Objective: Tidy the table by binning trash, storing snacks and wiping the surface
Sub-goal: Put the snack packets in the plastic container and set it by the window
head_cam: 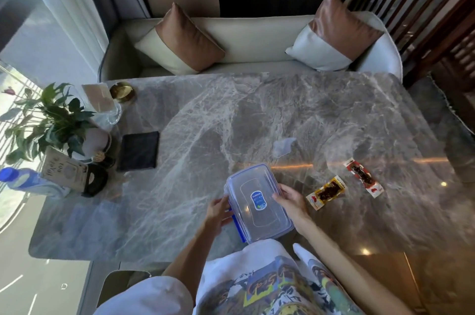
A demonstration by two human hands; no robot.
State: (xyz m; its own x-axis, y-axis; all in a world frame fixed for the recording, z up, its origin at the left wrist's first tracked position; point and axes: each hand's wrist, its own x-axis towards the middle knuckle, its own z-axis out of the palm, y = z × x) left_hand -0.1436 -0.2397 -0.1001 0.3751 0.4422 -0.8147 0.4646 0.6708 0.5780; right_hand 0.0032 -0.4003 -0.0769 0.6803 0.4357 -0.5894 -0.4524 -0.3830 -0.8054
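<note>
"Starting from the left, what's waiting?"

"A blue spray bottle (23,181) at the table's end and a dark folded cloth (138,151) near it, both lying untouched. I'd guess those are for the wiping."

"And the hands?"

"The left hand (218,214) has its fingers curled round the left side of the clear storage box (258,203), right by a blue clip. The box sits on the marble table (231,109), close to the person's edge, with the lid on. The right hand (293,201) grips the opposite side, fingers bent over the lid's rim."

"So it's being opened?"

"Looks that way to me. Best to steady the base with one hand, swing every clip fully out, then lift the lid level so nothing jumps."

"And then the snacks?"

"The yellow-edged packet (327,192) lies just right of that hand, and the red-edged packet (363,178) is a little beyond it. Farther back there's a crumpled clear wrapper (282,146), which is probably for the bin."
</note>
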